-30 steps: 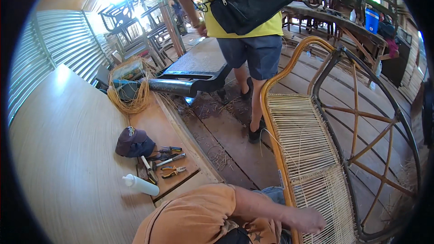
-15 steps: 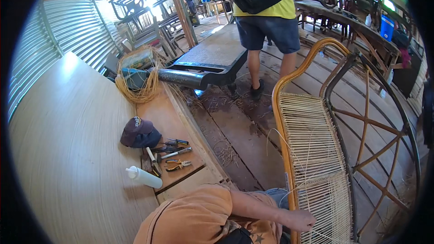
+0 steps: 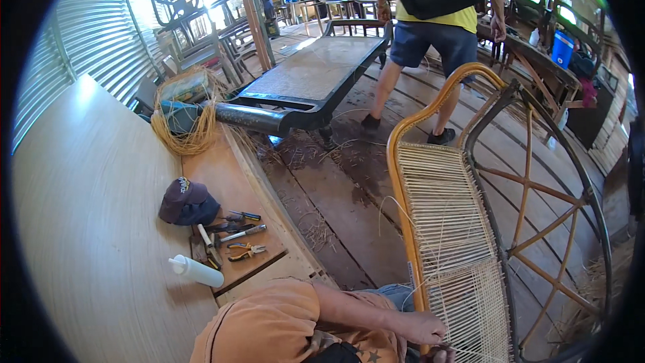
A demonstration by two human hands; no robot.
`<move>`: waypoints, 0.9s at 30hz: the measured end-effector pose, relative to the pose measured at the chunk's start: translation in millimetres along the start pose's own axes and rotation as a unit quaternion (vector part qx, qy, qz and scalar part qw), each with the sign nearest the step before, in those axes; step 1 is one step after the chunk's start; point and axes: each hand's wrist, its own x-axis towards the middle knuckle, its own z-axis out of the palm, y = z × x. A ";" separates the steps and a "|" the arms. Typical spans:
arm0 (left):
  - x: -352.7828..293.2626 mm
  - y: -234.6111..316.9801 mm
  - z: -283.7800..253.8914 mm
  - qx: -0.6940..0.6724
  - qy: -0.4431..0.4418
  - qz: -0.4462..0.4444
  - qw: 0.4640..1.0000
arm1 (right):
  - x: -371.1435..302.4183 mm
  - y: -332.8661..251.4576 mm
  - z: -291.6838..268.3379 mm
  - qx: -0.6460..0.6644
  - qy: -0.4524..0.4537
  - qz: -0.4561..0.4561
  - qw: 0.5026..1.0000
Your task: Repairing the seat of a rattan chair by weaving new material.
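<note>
My left hand [image 3: 424, 327] is closed, its fingers bunched over the near part of a woven cane panel [image 3: 447, 208]. A thin pale cane strand [image 3: 457, 349] runs by its fingertips, and the hand seems to pinch it. Below it, at the lower edge, part of my right hand [image 3: 441, 355] shows by the weave; its fingers are mostly cut off. The panel sits in a curved golden-brown wooden frame [image 3: 398, 181]. Pale strands cross it closely, with a denser woven section near me. A loose strand [image 3: 381, 212] loops out past the frame's left side.
To the left, pliers [image 3: 246, 251], a hammer [image 3: 208, 242], a screwdriver [image 3: 245, 215], a cap [image 3: 188, 202] and a white squeeze bottle [image 3: 196, 271] lie on boards. Beyond are a cane bundle [image 3: 181, 124] and a dark cane-topped bench [image 3: 316, 70]. A person [image 3: 430, 40] stands past the frame.
The view has shifted, moving the scene slightly left. My right hand has come into sight beside my left. The person ahead has moved right and now stands with legs apart.
</note>
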 end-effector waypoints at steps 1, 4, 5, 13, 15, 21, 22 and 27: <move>1.1 0.2 0.3 -0.004 -0.006 0.001 1.000 | 2.5 2.2 2.0 -0.045 -0.024 0.002 0.999; -3.3 10.7 -6.2 0.012 0.012 -0.010 1.000 | -4.4 -13.0 18.6 -0.003 -0.003 0.052 0.999; -4.5 10.3 -7.9 0.013 0.012 -0.007 1.000 | -4.4 -13.3 19.4 -0.003 -0.002 0.049 0.999; -20.7 3.2 -31.2 -0.003 -0.037 0.049 0.998 | -17.8 -41.8 37.9 0.043 -0.025 0.087 0.995; -25.1 5.8 -37.5 -0.006 -0.047 0.057 0.997 | -11.6 -32.8 34.7 0.027 -0.016 0.052 0.998; -52.2 2.0 -64.4 0.011 -0.096 0.029 0.995 | -0.6 -37.4 20.7 0.015 0.069 0.032 0.997; -56.6 2.7 -68.0 0.019 -0.113 0.027 0.993 | 0.2 -37.1 15.8 0.004 0.073 0.039 0.997; -75.2 4.5 -89.7 0.021 -0.131 0.015 0.991 | -4.3 -48.0 12.4 -0.026 0.068 0.008 0.997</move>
